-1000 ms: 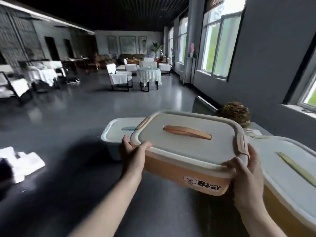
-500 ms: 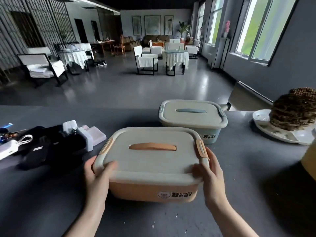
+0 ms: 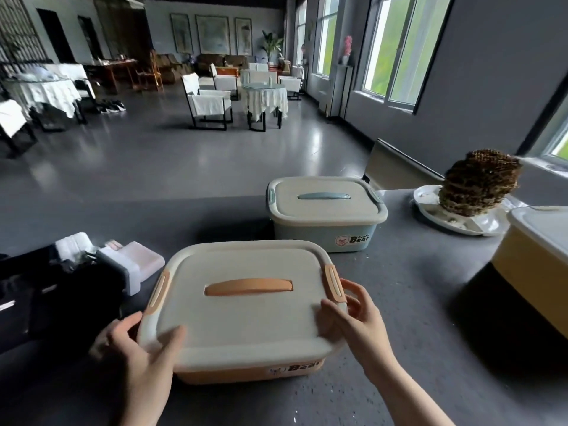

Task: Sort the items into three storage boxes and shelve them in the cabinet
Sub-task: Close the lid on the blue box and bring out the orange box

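An orange storage box (image 3: 246, 321) with a cream lid and orange handle stands on the dark table (image 3: 415, 302) right in front of me. My left hand (image 3: 138, 358) is at its near left corner, thumb lying on the lid and fingers loose beside the wall. My right hand (image 3: 356, 321) is at the right side, thumb on the lid and fingers curled round the orange latch. Behind it stands a blue box (image 3: 322, 207) with its lid on. A yellow box (image 3: 534, 250) is at the right edge of view.
Black cloth (image 3: 46, 296) and small white items (image 3: 135, 265) lie in a pile on the table to the left. A white plate (image 3: 461, 222) holding a brown woven lump (image 3: 479, 182) sits at the back right. Beyond the table are chairs and covered tables.
The orange box came down from the air onto the table in front of the blue box. My left hand has loosened, and my right fingers have shifted to the latch.
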`<move>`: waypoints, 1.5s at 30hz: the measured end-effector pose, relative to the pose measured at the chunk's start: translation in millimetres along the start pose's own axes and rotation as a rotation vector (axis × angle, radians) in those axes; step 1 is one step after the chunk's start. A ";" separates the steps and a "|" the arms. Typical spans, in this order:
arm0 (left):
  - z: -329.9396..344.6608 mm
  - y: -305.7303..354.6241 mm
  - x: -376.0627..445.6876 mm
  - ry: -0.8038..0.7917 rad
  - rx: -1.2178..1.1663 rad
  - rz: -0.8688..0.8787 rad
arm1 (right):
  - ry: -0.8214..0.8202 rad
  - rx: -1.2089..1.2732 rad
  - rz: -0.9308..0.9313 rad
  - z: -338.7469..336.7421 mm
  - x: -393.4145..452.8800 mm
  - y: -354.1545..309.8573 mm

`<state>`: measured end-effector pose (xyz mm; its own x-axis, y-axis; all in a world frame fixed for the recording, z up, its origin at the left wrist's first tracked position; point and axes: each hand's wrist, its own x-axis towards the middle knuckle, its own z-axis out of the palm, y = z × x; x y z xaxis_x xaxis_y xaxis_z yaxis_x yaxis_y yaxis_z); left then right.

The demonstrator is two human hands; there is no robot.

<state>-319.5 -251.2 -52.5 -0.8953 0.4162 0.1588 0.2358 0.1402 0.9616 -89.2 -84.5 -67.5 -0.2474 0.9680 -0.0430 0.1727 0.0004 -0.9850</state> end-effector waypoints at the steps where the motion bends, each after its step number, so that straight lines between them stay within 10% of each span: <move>1: 3.1 -0.7 2.0 0.016 0.115 0.135 | 0.011 -0.061 0.002 -1.5 4.4 -3.1; 5: 46.7 25.5 3.3 -0.115 0.402 0.573 | 0.025 -0.386 -0.010 -3.2 25.1 -25.7; 12: 122.5 39.7 3.2 -0.520 0.818 0.528 | -0.060 -0.731 -0.090 -2.3 30.9 -40.8; 29: 119.5 39.1 2.3 -0.515 0.868 0.506 | -0.083 -0.819 -0.083 -15.3 42.0 -27.2; 34: 118.6 39.5 6.6 -0.469 0.556 0.425 | 0.164 -0.679 -0.490 -5.2 37.9 -37.0; 40: 59.5 18.4 45.9 -0.099 0.703 0.355 | -0.232 -0.748 -0.775 51.1 33.8 -56.9; 45: 14.5 10.0 62.3 -0.136 0.560 -0.035 | -0.359 -0.759 -0.851 78.3 34.6 -49.1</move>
<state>-367.4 -210.8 -36.2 -0.8581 0.5096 0.0629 0.4042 0.5949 0.6948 -180.9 -70.7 -33.7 -0.7867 0.4600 0.4118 0.3137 0.8723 -0.3750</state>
